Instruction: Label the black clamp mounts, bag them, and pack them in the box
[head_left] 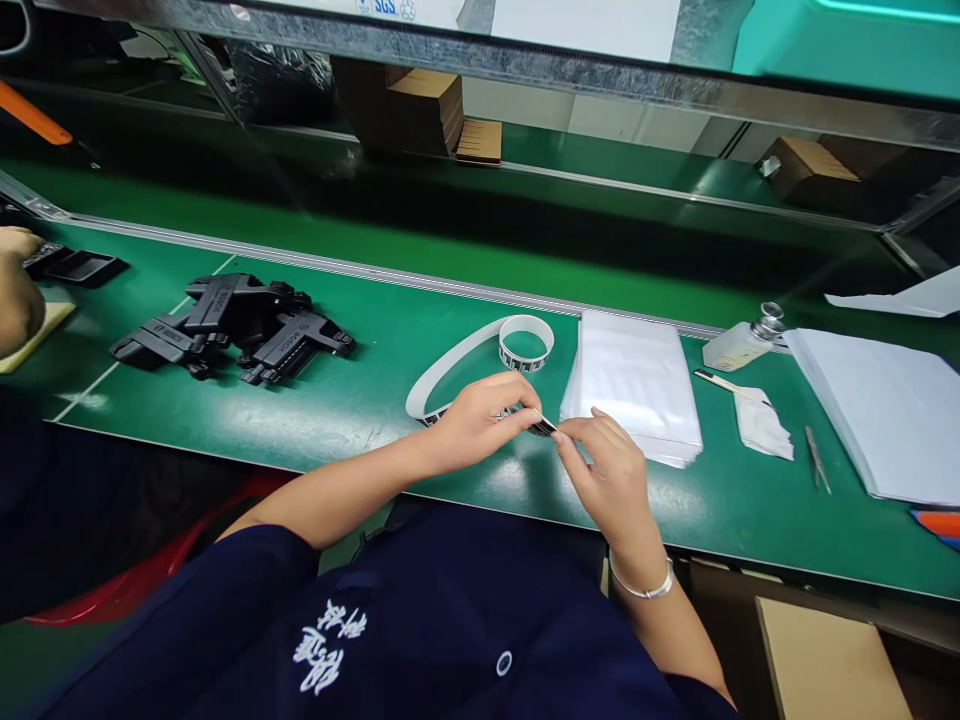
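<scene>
A white strip of printed labels [480, 352] loops across the green bench and ends in a small roll [526, 342]. My left hand [480, 420] pinches the near end of that strip. My right hand [607, 465] meets it fingertip to fingertip, and both pinch a small dark label [544, 428] between them. A silver bracelet sits on my right wrist. A stack of clear plastic bags [634, 385] lies just behind my right hand.
Several black plastic parts [232, 328] lie in a heap at the left. Another person's hand [16, 295] works at the far left edge. To the right are a small bottle [742, 343], a wipe [761, 422], tweezers [817, 458] and white sheets [877, 410].
</scene>
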